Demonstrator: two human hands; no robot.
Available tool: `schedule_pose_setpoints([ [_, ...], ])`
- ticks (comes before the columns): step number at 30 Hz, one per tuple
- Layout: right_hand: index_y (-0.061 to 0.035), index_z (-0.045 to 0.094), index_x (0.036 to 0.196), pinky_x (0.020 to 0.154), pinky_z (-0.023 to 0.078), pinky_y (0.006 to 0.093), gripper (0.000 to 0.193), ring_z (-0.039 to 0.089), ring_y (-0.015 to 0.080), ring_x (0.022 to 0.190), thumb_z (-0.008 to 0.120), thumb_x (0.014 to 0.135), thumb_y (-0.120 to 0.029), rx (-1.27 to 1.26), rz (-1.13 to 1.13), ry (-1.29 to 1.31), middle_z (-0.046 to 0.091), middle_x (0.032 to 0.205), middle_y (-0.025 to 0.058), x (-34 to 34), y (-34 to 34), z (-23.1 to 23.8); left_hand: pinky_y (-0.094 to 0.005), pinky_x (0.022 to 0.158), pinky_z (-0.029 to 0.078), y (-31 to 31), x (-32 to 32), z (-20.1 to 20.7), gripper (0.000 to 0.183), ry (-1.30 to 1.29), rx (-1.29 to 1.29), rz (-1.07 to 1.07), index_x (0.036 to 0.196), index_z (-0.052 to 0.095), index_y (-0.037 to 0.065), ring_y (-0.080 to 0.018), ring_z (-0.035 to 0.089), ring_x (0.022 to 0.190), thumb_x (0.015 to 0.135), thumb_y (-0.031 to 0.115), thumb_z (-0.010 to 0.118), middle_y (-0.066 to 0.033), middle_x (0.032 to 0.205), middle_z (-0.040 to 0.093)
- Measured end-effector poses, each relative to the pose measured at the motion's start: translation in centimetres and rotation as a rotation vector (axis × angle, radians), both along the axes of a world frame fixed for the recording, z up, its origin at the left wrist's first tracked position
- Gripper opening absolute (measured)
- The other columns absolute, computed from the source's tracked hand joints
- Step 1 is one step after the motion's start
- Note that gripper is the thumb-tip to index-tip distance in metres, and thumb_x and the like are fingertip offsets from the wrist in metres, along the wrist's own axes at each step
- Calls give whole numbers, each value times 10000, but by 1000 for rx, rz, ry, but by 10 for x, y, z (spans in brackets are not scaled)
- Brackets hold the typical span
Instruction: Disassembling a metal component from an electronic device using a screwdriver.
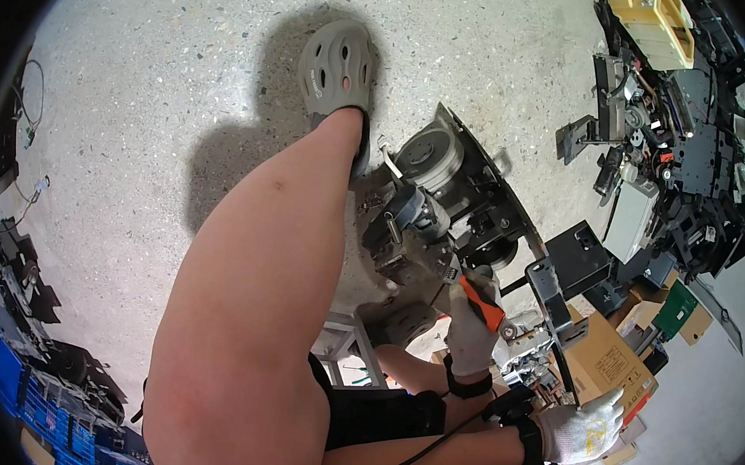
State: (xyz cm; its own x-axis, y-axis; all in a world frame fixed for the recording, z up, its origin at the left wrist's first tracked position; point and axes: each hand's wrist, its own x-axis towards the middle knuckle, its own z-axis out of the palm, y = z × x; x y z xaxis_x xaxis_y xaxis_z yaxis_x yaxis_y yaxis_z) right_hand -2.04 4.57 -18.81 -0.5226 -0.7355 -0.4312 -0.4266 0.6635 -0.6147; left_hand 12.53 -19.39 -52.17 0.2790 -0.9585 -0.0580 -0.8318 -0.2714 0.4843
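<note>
My right hand (470, 337), in a whitish work glove, is closed around the orange and black handle of a wrench (483, 302). The wrench's metal head lies against a dark mechanical assembly (444, 230) with a round grey wheel (429, 158), a motor-like cylinder and a long black side plate. Stretched out to the lower right, my left hand (584, 428) wears a similar glove with yellow marks. Its fingers are extended beside the lower end of the frame, and nothing shows in them. Whether it touches the frame, I cannot tell.
My bare leg and grey clog (338, 66) fill the middle left. Cardboard boxes (614, 360) stand beyond the assembly. Farther right is a pile of dismantled parts with a yellow bin (652, 27). Black parts and blue crates (55, 417) line the left. A black cable crosses my left forearm.
</note>
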Motion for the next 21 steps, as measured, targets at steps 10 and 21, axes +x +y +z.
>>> schedule_pose_setpoints([
  [10, 23, 589, 1126, 887, 504, 356, 296, 617, 241, 1031, 700, 863, -55, -190, 370, 282, 633, 1141, 165, -7, 45, -20, -436, 1244, 64, -4, -10, 17, 577, 15, 185, -88, 1591, 173, 194, -283, 75, 1524, 1053, 365, 293, -66, 1660, 91],
  [21, 13, 546, 1157, 886, 515, 381, 369, 634, 323, 1008, 718, 837, -53, -185, 689, 553, 616, 1114, 204, -13, 52, -29, -435, 1230, 147, -7, -19, -9, 568, -24, 5, -22, 1562, 282, 180, -270, 192, 1500, 1047, 415, 332, -74, 1626, 226],
])
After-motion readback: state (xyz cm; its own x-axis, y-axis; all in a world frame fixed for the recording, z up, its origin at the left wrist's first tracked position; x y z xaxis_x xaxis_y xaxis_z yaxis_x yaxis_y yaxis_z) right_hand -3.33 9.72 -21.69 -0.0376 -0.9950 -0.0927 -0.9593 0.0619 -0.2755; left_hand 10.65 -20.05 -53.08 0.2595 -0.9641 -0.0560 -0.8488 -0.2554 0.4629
